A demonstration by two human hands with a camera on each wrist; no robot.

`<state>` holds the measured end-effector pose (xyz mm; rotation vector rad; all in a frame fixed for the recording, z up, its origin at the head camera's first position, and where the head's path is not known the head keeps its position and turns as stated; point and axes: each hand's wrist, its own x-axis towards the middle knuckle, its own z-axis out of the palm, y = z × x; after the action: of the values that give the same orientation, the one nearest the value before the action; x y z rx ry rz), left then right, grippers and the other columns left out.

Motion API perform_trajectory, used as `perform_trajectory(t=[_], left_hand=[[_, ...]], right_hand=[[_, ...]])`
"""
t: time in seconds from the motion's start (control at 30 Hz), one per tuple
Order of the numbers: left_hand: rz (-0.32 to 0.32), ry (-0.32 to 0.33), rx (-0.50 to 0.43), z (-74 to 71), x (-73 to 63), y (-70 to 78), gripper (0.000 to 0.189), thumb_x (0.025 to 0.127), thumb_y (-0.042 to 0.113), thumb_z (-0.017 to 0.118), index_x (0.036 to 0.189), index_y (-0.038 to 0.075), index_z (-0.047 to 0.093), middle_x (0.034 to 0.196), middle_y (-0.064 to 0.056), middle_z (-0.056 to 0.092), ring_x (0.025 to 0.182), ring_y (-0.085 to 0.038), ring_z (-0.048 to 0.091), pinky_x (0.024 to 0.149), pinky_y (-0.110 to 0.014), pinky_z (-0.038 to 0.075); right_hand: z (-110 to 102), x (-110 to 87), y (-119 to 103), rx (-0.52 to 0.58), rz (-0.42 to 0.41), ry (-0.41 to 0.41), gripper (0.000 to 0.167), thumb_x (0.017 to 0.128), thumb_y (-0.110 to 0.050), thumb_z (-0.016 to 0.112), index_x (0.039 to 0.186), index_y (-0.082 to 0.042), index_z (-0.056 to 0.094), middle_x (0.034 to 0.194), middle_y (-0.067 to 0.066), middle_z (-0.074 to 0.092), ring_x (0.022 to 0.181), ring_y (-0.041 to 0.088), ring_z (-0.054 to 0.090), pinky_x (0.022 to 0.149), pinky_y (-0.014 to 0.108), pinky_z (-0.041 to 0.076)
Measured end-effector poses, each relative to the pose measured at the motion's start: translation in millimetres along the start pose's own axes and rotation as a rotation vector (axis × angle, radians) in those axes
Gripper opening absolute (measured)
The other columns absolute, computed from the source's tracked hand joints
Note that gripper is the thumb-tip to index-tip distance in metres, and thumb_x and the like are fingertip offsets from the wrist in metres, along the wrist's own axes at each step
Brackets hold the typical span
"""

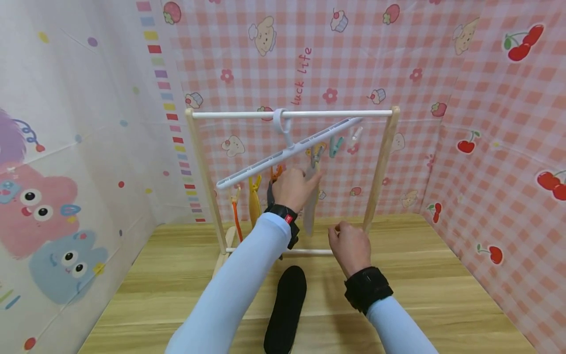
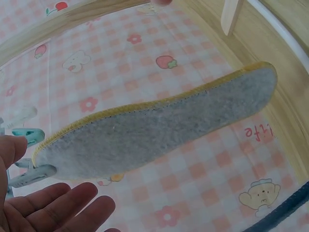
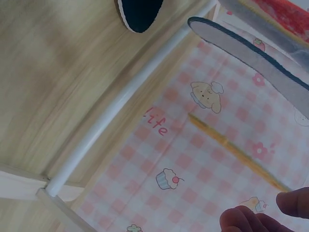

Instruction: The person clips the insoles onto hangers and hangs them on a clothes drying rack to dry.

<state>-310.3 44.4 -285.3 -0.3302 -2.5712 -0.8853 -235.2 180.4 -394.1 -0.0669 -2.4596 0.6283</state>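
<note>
My left hand [image 1: 294, 188] is beside a hanging grey insole [image 2: 154, 130] with a yellow edge. Its fingers are relaxed, with the thumb apart, and hold nothing. A grey clothespin [image 2: 35, 176] grips the insole's upper end, close to my left fingers. The clothespin hangs from a pale blue hanger [image 1: 247, 172], whose left end tilts down. Lower, to the right, my right hand [image 1: 351, 248] hovers with loosely curled fingers and nothing visible in them. Flat on the table lies a black insole [image 1: 286, 305].
The hanger hooks over the white top rod [image 1: 349, 113] of a wooden-sided rack [image 1: 381, 167]. Left of my left hand hang more insoles, including a yellow one [image 1: 255, 206] and a dark-edged one [image 3: 260, 60]. A teal clothespin [image 1: 335, 147] and a white clothespin [image 1: 355, 136] hang at right.
</note>
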Motion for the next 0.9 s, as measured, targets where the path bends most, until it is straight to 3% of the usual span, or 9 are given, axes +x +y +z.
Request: perform_trajectory(t=[0.23,0.5,0.77,0.9], left_hand=[[0.006,-0.004,0.043,-3.5,-4.1,-6.1,0.055,0.093,0.061,0.057,0.065,0.014,0.058,0.054,0.002,0.042,0.047,-0.014,0.046,0.044,-0.028,0.031],[0.008,0.002,0.094,-7.5,-9.0,-12.4,0.052,0.093,0.061,0.057,0.095,0.012,0.074,0.084,-0.005,0.069,0.065,-0.017,0.062,0.052,-0.034,0.046],[0.01,0.012,0.055,-12.9,-14.5,-22.2,0.054,0.093,0.057,0.059,0.113,0.008,0.072,0.106,-0.009,0.073,0.088,-0.024,0.07,0.07,-0.043,0.055],[0.038,0.032,0.04,-12.6,-17.4,-27.5,0.05,0.093,0.054,0.061,0.111,0.008,0.071,0.102,-0.009,0.073,0.085,-0.025,0.07,0.069,-0.043,0.054]], right_hand=[[1,-7.7,2,0.007,0.022,-0.039,0.027,0.095,-0.021,0.066,0.091,0.004,0.075,0.077,0.015,0.071,0.064,0.025,0.066,0.061,0.043,0.054],[3,-18.6,8,0.016,0.042,-0.057,0.028,0.094,-0.023,0.067,0.089,0.004,0.074,0.077,0.012,0.069,0.06,0.025,0.062,0.059,0.042,0.051],[4,-32.8,15,0.046,0.088,-0.089,0.027,0.094,-0.022,0.065,0.091,0.004,0.073,0.071,0.01,0.069,0.055,0.02,0.059,0.052,0.038,0.047],[6,-41.4,20,0.049,0.101,-0.097,0.026,0.093,-0.021,0.066,0.09,0.004,0.073,0.073,0.01,0.07,0.056,0.021,0.059,0.053,0.038,0.047]])
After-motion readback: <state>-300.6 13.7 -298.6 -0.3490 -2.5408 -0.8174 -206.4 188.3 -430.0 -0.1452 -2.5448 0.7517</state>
